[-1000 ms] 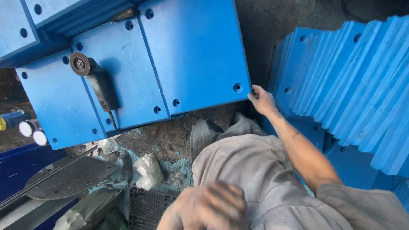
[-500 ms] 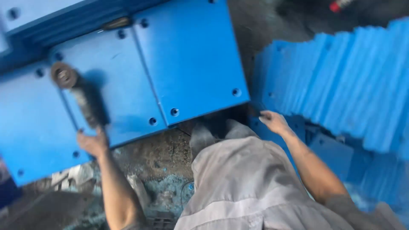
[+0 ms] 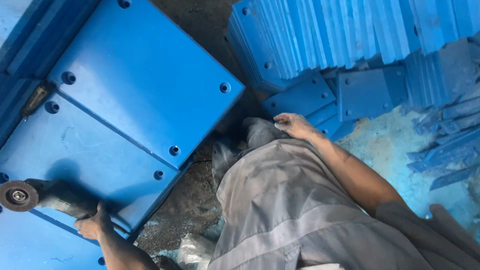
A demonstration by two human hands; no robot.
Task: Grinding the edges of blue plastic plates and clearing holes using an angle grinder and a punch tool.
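My left hand (image 3: 92, 225) grips the body of an angle grinder (image 3: 47, 197) that lies on a blue plate (image 3: 75, 150); its round disc (image 3: 18, 195) points left. My right hand (image 3: 294, 124) rests with fingers spread on my grey-trousered knee (image 3: 280, 190), beside a small blue plate (image 3: 300, 97) on the ground. A larger blue plate with corner holes (image 3: 150, 85) lies just above the grinder's plate.
A row of blue plates (image 3: 320, 35) stands on edge at the upper right. More flat blue pieces (image 3: 372, 92) and strips (image 3: 450, 150) lie on pale blue dust (image 3: 395, 150). Dark dirty floor (image 3: 195, 205) and crumpled plastic (image 3: 192, 250) lie between the plates and my leg.
My left hand has reached the grinder and closed on it. The view has swung right, and my right hand has shifted from the plate edge toward my knee.
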